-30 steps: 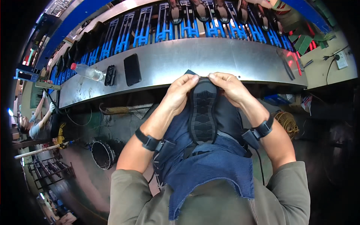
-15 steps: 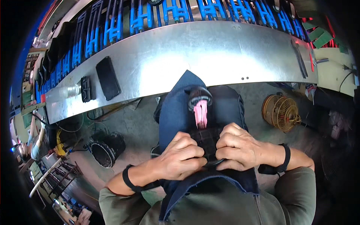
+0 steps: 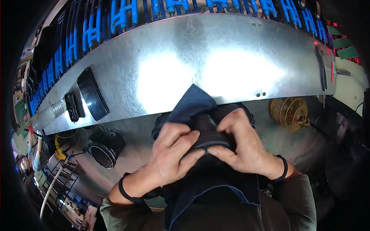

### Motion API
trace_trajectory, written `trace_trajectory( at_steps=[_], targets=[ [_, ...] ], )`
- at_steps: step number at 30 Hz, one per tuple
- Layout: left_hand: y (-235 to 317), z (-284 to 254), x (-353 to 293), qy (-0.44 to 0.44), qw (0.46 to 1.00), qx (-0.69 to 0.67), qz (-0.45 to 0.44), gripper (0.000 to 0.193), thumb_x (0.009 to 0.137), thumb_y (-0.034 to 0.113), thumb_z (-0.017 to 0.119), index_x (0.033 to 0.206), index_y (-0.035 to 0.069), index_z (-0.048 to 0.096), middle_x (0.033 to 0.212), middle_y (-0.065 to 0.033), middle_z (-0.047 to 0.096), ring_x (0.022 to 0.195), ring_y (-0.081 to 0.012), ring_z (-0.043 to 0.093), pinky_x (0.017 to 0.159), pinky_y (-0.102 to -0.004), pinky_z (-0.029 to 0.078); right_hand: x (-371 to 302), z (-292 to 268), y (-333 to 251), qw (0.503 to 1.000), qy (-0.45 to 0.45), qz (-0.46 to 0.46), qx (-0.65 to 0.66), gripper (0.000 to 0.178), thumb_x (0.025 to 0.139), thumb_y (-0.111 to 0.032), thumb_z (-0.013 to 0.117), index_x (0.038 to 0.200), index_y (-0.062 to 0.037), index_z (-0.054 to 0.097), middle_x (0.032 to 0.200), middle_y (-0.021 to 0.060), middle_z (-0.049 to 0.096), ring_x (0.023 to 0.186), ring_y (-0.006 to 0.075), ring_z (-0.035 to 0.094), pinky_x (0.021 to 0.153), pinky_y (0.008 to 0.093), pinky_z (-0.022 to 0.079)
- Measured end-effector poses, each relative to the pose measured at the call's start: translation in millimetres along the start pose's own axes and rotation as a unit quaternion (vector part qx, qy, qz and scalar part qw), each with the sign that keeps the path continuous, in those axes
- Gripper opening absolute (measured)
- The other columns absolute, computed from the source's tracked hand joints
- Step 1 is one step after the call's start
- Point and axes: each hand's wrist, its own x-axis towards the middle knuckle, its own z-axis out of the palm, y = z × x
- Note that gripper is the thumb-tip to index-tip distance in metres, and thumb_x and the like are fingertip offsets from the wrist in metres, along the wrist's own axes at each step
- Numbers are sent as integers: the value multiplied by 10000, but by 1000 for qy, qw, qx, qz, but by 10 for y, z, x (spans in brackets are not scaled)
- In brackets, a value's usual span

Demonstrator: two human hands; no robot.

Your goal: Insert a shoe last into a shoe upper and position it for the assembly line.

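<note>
A dark, smooth, rounded piece [image 3: 208, 131] with a curved rim rests on my lap, over a navy apron [image 3: 194, 101]. I cannot make out its kind. My left hand [image 3: 171, 154] grips its left side, with the thumb pressing on the near rim. On the opposite side my right hand [image 3: 245, 144] is curled round it, that thumb also on the near rim. The two thumb tips almost meet. The piece's underside is hidden by my hands and the apron.
A long metal bench [image 3: 173, 50] crosses ahead, with blue racks [image 3: 129, 15] behind it. On its left lie a black curved panel [image 3: 93, 93], a small black part [image 3: 72, 107] and a clear bottle [image 3: 49, 114]. A black bucket [image 3: 104, 149] and a wicker basket [image 3: 290, 114] stand below.
The pink strip seen before is out of sight. My hands have moved forward and now grip a smooth face of the dark piece instead of a gridded one. The view has shifted slightly.
</note>
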Motion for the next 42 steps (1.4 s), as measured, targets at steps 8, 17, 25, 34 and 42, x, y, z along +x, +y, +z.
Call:
trace_trajectory(
  at_steps=[8,17,25,34,42],
  targets=[
    [462,-96,-312,11,980,-180,84,341,809,147,792,1084,-28,694,1149,-183,673,1031,-362,642,917,-411,498,-358,-49,-63,954,-93,-68,276,759,802,-364,854,1390,-35,507,1416,198,448,1339,328,463,1117,427,375],
    [1158,122,-652,113,928,-342,89,861,899,477,607,1519,-46,320,1530,-213,365,1469,-312,320,1213,-427,221,-749,253,-887,918,112,-323,202,576,1033,-450,434,1287,49,569,1351,210,528,1293,328,497,1110,435,366],
    [710,-17,-532,232,882,-403,70,981,817,235,823,1550,-21,225,1476,-181,436,1386,-274,450,1159,-447,360,-463,404,-841,943,131,-173,251,841,941,-332,696,1557,38,258,1512,202,423,1438,275,378,1203,388,270],
    [649,685,-1093,241,938,-245,41,1190,723,200,909,1595,2,124,1399,-201,471,1305,-312,523,1095,-430,427,-756,436,-554,930,-48,-170,322,889,803,-146,800,1542,10,332,1344,135,631,1217,227,617,1082,370,457],
    [399,776,-823,281,946,-161,-16,951,763,260,857,1521,-21,355,1304,-204,553,1191,-324,601,1019,-421,480,-442,642,-220,955,115,-205,180,593,898,-190,720,1402,39,509,1284,199,651,1167,281,655,1011,376,505]
  ],
)
